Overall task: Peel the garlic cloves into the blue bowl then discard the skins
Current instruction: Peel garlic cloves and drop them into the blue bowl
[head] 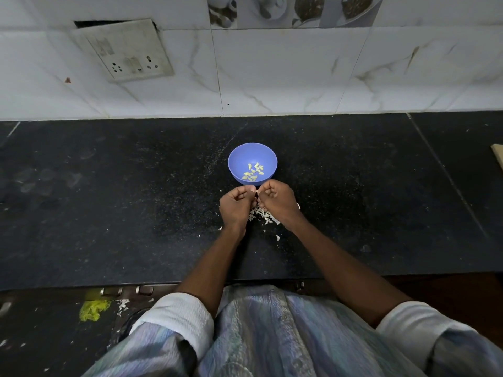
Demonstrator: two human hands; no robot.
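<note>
- My left hand (236, 204) and right hand (275, 200) meet just near of the blue bowl (237, 155). Both have fingers curled, pinching what I judge is a garlic clove between the thumbs; the clove itself is hidden.
- I expect a clove to be light, firm and slick once bared, so I would nip it at the tip; its skin is papery.
- Peeled cloves (253, 171) lie in the bowl.
- Skins (263, 214) lie scattered beneath my hands on the black speckled countertop (109, 200).
- Far side: a marble-tiled wall (299, 72) with a switch plate (128, 51) at left.
</note>
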